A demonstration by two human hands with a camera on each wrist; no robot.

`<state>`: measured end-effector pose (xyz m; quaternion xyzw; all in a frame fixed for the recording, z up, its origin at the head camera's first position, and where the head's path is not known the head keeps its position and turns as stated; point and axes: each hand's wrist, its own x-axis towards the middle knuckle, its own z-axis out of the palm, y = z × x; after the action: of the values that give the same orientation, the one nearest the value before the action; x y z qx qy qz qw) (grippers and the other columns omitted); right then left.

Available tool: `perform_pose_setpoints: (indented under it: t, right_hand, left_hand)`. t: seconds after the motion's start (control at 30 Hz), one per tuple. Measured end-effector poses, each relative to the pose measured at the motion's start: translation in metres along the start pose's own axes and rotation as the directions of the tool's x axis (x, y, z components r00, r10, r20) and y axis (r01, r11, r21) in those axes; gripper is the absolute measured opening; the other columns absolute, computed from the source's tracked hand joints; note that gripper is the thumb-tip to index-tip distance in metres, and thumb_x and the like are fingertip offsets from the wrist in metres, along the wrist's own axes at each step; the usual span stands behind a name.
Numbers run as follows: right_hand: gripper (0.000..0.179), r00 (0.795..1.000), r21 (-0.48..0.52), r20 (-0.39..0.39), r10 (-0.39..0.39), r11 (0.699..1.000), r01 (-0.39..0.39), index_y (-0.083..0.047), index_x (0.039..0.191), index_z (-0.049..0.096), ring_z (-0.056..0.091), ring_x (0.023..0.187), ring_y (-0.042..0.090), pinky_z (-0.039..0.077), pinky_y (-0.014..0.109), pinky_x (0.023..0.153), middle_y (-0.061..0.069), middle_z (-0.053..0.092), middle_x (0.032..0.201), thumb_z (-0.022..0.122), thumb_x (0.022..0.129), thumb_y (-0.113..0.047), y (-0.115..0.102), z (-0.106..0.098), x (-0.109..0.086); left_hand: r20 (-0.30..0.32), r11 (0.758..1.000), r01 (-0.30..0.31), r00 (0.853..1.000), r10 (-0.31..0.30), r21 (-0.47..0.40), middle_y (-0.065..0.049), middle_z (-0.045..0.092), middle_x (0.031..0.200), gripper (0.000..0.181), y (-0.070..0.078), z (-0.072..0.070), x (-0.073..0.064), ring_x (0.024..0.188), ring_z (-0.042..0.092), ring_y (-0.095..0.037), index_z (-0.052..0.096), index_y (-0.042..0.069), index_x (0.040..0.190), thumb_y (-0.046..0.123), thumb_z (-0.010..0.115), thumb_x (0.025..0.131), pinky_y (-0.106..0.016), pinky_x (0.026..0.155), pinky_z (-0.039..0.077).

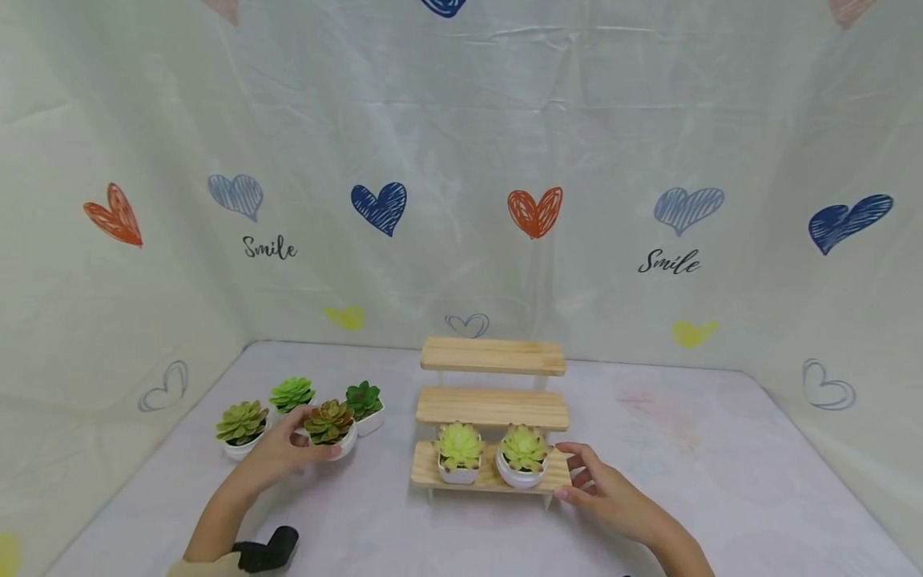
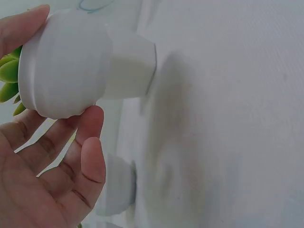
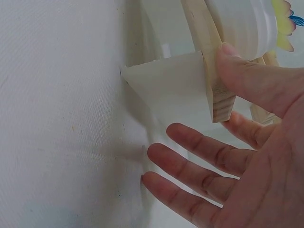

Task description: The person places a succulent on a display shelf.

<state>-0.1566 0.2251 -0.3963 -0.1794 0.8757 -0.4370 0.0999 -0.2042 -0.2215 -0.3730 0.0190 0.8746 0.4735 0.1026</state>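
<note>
A potted succulent with reddish-green leaves is in my left hand, thumb and fingers pinching its round white pot. In the left wrist view the pot is raised off the table, with its shadow beneath. My right hand holds the right end of the lowest board of a three-tier wooden stand. Its thumb lies on the board and the index finger is at the end; the other fingers spread free. Two pale green succulents, one left and one right, stand on that board.
Left of the stand are more potted succulents: an olive one, a bright green one and a dark green one. The stand's middle board and top board rise behind. A heart-printed curtain borders the table.
</note>
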Motion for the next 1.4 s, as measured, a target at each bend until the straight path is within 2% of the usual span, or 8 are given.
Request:
perform_pose_setpoints:
  t: [0.3,0.5,0.63,0.8,0.9,1.1,1.27,1.4]
  right_hand:
    - [0.059,1.0,0.002,0.008,-0.006,1.0,0.006,0.001,0.135,0.03,0.053,0.09,0.009,0.047,0.022,0.072,0.017,0.05,0.114,0.058,0.092,-0.028,-0.001,-0.002,0.0]
    - [0.059,1.0,0.004,0.008,-0.011,1.0,0.011,0.001,0.136,0.03,0.054,0.09,0.008,0.047,0.021,0.072,0.017,0.05,0.113,0.058,0.092,-0.027,-0.001,-0.001,0.0]
    - [0.059,1.0,0.011,0.01,-0.019,1.0,0.019,0.002,0.135,0.03,0.054,0.089,0.006,0.047,0.021,0.072,0.017,0.051,0.112,0.057,0.092,-0.027,-0.001,0.001,-0.001]
    - [0.058,1.0,-0.004,0.014,-0.012,1.0,0.012,0.001,0.136,0.029,0.054,0.09,0.006,0.048,0.022,0.074,0.016,0.05,0.114,0.056,0.093,-0.028,0.002,0.001,-0.005]
    - [0.058,1.0,-0.004,0.018,-0.007,1.0,0.007,0.001,0.137,0.029,0.054,0.091,0.006,0.048,0.022,0.074,0.016,0.049,0.116,0.056,0.093,-0.028,0.003,0.001,-0.006]
    - [0.059,1.0,0.001,0.018,-0.011,1.0,0.011,0.0,0.138,0.028,0.055,0.092,0.007,0.048,0.022,0.074,0.016,0.05,0.116,0.055,0.094,-0.027,0.005,0.0,-0.005]
    - [0.058,1.0,0.014,0.024,-0.001,1.0,0.001,0.0,0.138,0.028,0.055,0.092,0.009,0.048,0.022,0.074,0.016,0.05,0.116,0.055,0.094,-0.027,0.003,-0.001,-0.004]
    - [0.059,0.999,0.034,0.035,0.002,0.999,-0.004,0.001,0.138,0.027,0.056,0.093,0.011,0.048,0.022,0.074,0.017,0.049,0.117,0.056,0.094,-0.027,0.001,0.0,-0.002]
  left_hand:
    - [-0.053,0.998,-0.05,0.997,0.051,0.025,-0.011,0.051,0.111,0.074,0.025,0.011,-0.001,0.089,0.045,-0.019,0.04,0.011,0.135,0.035,0.076,0.075,-0.028,0.064,0.041]
    - [-0.077,0.998,-0.057,0.995,0.056,-0.016,-0.012,0.048,0.116,0.078,0.045,0.023,-0.003,0.093,0.044,-0.02,0.036,0.014,0.139,0.037,0.075,0.076,-0.028,0.067,0.041]
    - [-0.087,0.994,-0.087,0.993,0.081,-0.067,-0.012,0.048,0.114,0.077,0.056,0.033,-0.006,0.091,0.044,-0.019,0.035,0.013,0.139,0.035,0.075,0.077,-0.029,0.067,0.041]
    - [-0.074,0.985,-0.132,0.99,0.124,-0.113,-0.009,0.045,0.095,0.073,0.066,0.042,-0.007,0.08,0.04,-0.017,0.037,0.015,0.138,0.033,0.075,0.077,-0.027,0.061,0.038]
    - [-0.069,0.979,-0.172,0.984,0.165,-0.106,-0.009,0.046,0.095,0.07,0.073,0.047,-0.005,0.08,0.04,-0.017,0.04,0.016,0.136,0.034,0.075,0.077,-0.026,0.06,0.038]
    - [-0.056,0.964,-0.26,0.965,0.257,-0.063,-0.009,0.055,0.117,0.067,0.094,0.06,0.005,0.094,0.049,-0.02,0.046,0.019,0.134,0.035,0.075,0.077,-0.028,0.07,0.045]
    - [0.002,0.939,-0.34,0.94,0.34,-0.048,-0.007,0.058,0.114,0.062,0.113,0.073,0.015,0.094,0.053,-0.019,0.05,0.016,0.13,0.035,0.076,0.076,-0.028,0.073,0.046]
    - [0.052,0.932,-0.357,0.932,0.36,-0.054,-0.007,0.059,0.109,0.065,0.125,0.083,0.02,0.091,0.054,-0.018,0.049,0.014,0.131,0.035,0.076,0.076,-0.028,0.072,0.048]
